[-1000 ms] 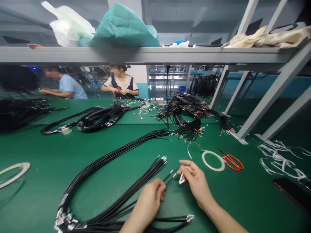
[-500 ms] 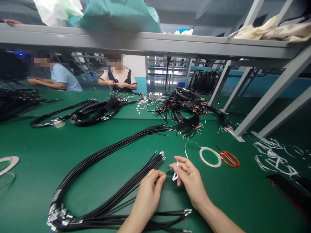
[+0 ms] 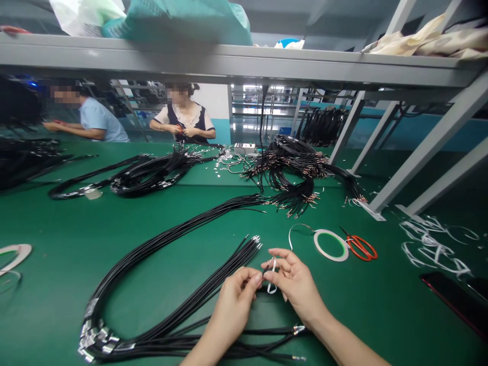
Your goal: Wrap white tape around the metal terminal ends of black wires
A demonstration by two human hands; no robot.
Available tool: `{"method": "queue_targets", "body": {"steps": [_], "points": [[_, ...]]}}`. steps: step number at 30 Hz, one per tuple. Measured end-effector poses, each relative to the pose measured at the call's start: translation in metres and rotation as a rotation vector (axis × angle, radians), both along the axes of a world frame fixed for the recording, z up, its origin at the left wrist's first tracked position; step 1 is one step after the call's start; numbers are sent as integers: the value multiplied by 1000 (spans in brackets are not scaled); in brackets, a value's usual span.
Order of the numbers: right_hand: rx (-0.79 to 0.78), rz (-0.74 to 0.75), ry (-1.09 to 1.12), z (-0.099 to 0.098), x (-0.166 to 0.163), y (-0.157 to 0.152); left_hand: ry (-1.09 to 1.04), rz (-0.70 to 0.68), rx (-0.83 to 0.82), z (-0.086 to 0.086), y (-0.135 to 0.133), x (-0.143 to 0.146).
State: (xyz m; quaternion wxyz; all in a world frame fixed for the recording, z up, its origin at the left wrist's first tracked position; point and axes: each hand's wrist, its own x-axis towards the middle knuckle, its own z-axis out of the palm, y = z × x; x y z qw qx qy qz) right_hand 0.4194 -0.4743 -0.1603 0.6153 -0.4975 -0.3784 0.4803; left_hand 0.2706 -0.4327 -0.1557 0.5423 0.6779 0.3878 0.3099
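Between the thumb and finger of my left hand (image 3: 237,295) is the end of a thin black cable (image 3: 266,270). My right hand (image 3: 297,287) meets it there, thumb and fingers pinching a narrow white tape strip (image 3: 272,291), which hangs in a loop by the cable tip. Whether the strip sticks to the cable is too small to tell. A curved bundle of black cables (image 3: 152,249) lies to the left, bound with silvery tape (image 3: 97,338) at its bend. Some loose cable ends (image 3: 299,330) with metal tips pass below my hands.
A tape roll (image 3: 345,250) lies right of my hands beside orange-handled scissors (image 3: 362,249). White strips (image 3: 434,244) and a dark phone (image 3: 453,300) are farther right. More cable coils (image 3: 290,152) lie at the back, under a grey shelf (image 3: 229,63). Two people sit across.
My right hand has shifted slightly left, closer to my left hand. The white strip has come nearer the cable end and now hangs as a narrower loop.
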Motion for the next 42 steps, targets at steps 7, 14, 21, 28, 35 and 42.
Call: {"method": "queue_targets", "body": {"steps": [7,14,21,28,35,42], "points": [[16,-90,-2,7,3,-1,40,22,99,3,-3,0],[25,10,-31,9,6,-2,115,88,259,10,-8,2],[9,-4,-48,11,3,-2,162,72,415,9,-11,4],[37,-26,-66,13,6,-5,-40,174,151,12,-10,8],[44,217,-58,10,-2,-11,-298,239,-156,11,-6,11],[25,286,-71,6,-1,-10,-439,267,-219,10,-8,12]]}}
